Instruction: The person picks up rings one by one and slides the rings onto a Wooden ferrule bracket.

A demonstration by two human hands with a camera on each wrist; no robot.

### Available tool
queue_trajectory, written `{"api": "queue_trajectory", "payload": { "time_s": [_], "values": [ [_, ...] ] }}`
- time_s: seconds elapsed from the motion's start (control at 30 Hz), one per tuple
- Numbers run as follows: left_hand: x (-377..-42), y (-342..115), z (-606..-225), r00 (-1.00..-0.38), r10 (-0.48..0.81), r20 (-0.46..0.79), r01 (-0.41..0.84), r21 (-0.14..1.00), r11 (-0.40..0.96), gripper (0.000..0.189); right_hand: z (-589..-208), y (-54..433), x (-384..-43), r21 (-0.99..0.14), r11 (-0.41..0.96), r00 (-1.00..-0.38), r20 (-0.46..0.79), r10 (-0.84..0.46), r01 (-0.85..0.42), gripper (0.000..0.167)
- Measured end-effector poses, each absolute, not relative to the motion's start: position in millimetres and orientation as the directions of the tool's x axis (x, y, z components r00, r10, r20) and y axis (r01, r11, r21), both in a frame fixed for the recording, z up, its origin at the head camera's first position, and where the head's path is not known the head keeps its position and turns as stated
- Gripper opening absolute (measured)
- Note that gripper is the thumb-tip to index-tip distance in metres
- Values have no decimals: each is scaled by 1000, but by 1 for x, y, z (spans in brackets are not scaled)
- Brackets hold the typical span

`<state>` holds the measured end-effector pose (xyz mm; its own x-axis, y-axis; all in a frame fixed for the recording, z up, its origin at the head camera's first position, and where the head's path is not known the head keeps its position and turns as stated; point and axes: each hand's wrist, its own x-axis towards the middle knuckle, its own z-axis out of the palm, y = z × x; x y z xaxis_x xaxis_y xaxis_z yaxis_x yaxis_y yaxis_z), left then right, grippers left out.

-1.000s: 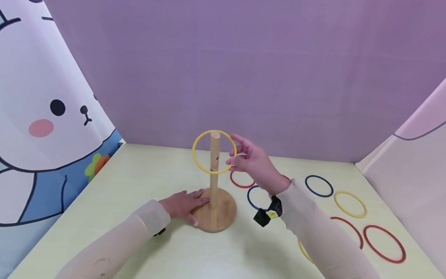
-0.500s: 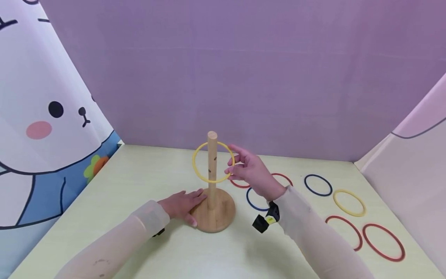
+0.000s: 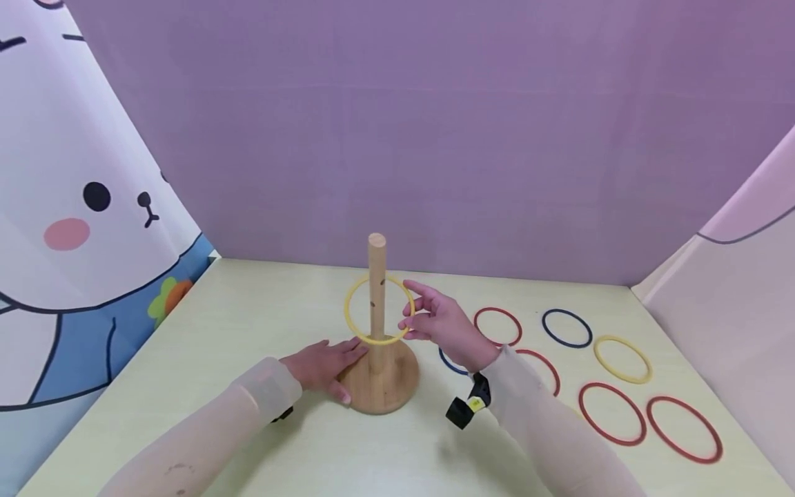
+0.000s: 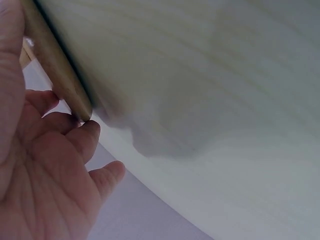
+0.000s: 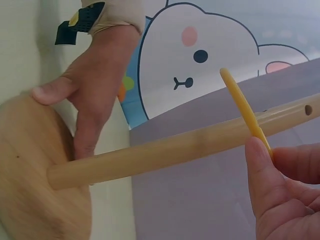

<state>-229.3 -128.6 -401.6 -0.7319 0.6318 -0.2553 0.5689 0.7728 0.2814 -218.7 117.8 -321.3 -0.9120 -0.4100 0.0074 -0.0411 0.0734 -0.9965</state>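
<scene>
A wooden post (image 3: 377,261) stands upright on a round wooden base (image 3: 400,386) in the head view. My left hand (image 3: 324,366) rests on the base's left side with fingers extended and thumb at the front edge. In the left wrist view, its fingertips (image 4: 90,131) meet the rim of the disc. My right hand (image 3: 448,323) pinches a thin yellow ring (image 3: 347,310) by its right side, between thumb and fingers. The ring encircles the post below its top, tilted, above the base. The right wrist view shows the ring (image 5: 239,100) nearly edge-on, crossing the post.
To the right on the pale table lie several loose rings, among them a blue ring (image 3: 591,337), a yellow ring (image 3: 650,373) and a red ring (image 3: 720,447). Another blue ring is partly hidden behind my right hand. A purple backdrop (image 3: 397,152) closes off the far side.
My right hand has lowered the yellow ring from around the post's top to about its middle. The left hand has stayed on the base.
</scene>
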Motion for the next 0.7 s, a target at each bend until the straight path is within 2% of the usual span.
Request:
{"api": "queue_trajectory", "payload": {
  "time_s": [0.23, 0.47, 0.7],
  "values": [
    [-230, -127, -401, -750, 605, -269, 538, 284, 794, 98, -332, 119, -220, -997, 76, -909, -4, -418, -31, 64],
    [-232, -126, -398, -736, 628, -252, 570, 269, 776, 95, -338, 121, -221, -999, 42, -900, 2, -435, -22, 63],
    [-231, -126, -402, -742, 626, -239, 568, 271, 777, 95, -348, 121, -220, -996, 88, -901, -22, -432, -17, 63]
  ]
}}
